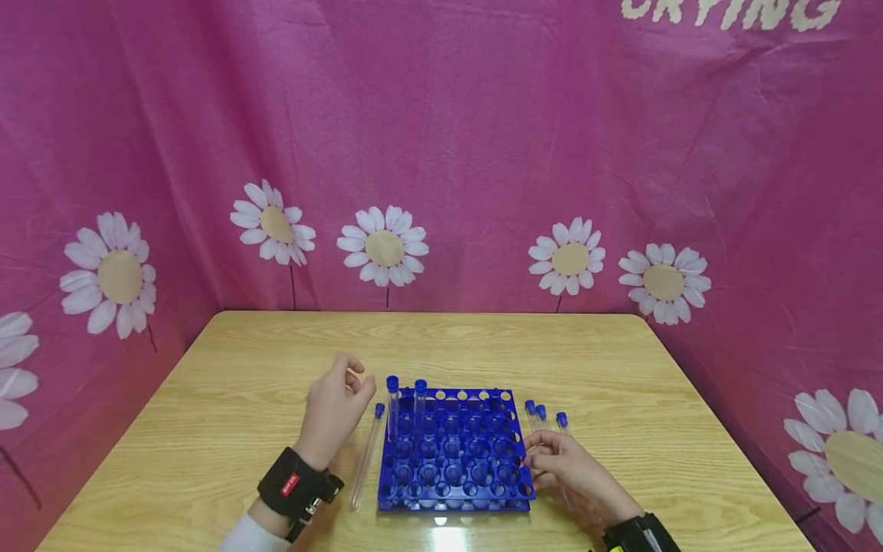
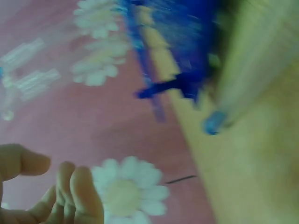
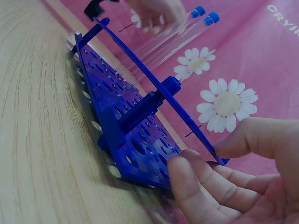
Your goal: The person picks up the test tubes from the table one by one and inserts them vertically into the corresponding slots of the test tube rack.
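Blue, tiered, perforated, the rack (image 1: 455, 460) is pinched by right fingers (image 3: 184, 176), left fingers (image 2: 86, 193) loose.

In the head view, I read even, fairly bright light; one white glare patch (image 1: 448, 539) lies on the tabletop (image 1: 586, 353) in front of the blue rack (image 1: 451, 502), at the lower frame edge. In the left wrist view, I register heavy blur: the rack and a tube cap (image 2: 215, 122) smear. In the right wrist view, I note dimmer tones, a fairly crisp right hand (image 3: 243, 191) and a softer left hand (image 3: 161, 16)
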`<action>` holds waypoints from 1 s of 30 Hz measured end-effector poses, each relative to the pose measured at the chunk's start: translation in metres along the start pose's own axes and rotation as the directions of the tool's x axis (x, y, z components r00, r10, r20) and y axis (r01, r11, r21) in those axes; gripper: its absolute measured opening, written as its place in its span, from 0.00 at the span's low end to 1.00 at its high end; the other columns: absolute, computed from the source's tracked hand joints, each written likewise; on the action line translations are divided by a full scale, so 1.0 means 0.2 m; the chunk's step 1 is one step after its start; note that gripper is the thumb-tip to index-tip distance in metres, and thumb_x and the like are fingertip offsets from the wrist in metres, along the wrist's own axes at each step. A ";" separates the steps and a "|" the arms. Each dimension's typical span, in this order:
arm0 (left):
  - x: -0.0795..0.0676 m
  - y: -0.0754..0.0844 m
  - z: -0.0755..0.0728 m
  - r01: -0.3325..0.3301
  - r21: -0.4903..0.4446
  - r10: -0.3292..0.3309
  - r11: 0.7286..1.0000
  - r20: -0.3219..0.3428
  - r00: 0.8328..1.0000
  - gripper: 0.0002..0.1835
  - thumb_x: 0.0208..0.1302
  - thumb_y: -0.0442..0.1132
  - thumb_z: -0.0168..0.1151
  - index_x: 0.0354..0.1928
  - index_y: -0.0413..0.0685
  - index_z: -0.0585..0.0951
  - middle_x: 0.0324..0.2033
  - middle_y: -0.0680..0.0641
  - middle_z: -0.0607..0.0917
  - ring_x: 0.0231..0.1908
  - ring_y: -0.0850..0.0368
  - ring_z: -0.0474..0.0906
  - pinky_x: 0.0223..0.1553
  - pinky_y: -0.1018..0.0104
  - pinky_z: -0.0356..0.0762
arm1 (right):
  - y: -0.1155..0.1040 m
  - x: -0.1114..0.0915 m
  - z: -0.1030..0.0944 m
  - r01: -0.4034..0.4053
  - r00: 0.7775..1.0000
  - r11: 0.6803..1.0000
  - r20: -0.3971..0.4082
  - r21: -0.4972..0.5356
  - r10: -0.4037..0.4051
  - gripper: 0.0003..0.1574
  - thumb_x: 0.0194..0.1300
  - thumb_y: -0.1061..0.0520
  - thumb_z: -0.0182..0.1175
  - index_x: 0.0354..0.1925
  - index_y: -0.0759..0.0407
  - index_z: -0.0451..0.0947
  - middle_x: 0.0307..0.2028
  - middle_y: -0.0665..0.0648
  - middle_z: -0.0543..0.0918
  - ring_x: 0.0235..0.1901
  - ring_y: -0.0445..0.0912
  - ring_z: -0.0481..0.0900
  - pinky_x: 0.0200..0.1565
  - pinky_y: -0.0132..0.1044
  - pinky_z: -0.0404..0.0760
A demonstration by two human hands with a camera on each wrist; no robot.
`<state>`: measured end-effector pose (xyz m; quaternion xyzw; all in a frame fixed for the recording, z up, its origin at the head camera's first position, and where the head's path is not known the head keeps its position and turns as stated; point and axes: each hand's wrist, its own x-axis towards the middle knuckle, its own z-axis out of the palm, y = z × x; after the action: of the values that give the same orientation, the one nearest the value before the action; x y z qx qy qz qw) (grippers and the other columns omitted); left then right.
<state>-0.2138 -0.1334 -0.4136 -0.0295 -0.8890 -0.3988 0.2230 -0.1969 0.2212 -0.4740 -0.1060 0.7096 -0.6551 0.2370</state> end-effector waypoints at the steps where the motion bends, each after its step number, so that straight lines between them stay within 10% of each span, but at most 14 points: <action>1: 0.01 -0.03 0.01 0.031 0.015 -0.032 0.999 0.038 0.999 0.12 0.56 0.41 0.60 0.40 0.44 0.74 0.21 0.49 0.77 0.16 0.61 0.67 0.16 0.68 0.63 | 0.00 0.00 0.00 -0.004 1.000 1.000 -0.004 0.000 0.004 0.20 0.61 0.61 0.56 0.46 0.74 0.65 0.28 0.47 0.77 0.26 0.38 0.74 0.31 0.30 0.80; 12: 0.02 -0.20 0.12 0.098 0.243 -0.181 0.965 0.349 0.920 0.16 0.48 0.37 0.64 0.38 0.35 0.75 0.23 0.47 0.75 0.19 0.57 0.68 0.21 0.66 0.66 | -0.01 -0.01 0.00 0.000 1.000 1.000 0.002 -0.005 0.000 0.21 0.62 0.61 0.55 0.48 0.76 0.64 0.27 0.48 0.76 0.25 0.37 0.74 0.31 0.30 0.80; 30: 0.02 -0.23 0.16 0.159 0.263 -0.258 0.951 0.400 0.880 0.19 0.47 0.32 0.61 0.12 0.51 0.61 0.09 0.57 0.60 0.11 0.62 0.59 0.13 0.72 0.55 | 0.00 0.00 0.00 -0.026 1.000 0.999 -0.015 -0.031 0.026 0.21 0.58 0.63 0.54 0.47 0.74 0.64 0.30 0.50 0.77 0.27 0.40 0.74 0.32 0.32 0.80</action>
<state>-0.2400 -0.1415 -0.4626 0.0050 -0.9530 -0.3021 -0.0208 -0.1976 0.2216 -0.4731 -0.0956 0.7228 -0.6415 0.2384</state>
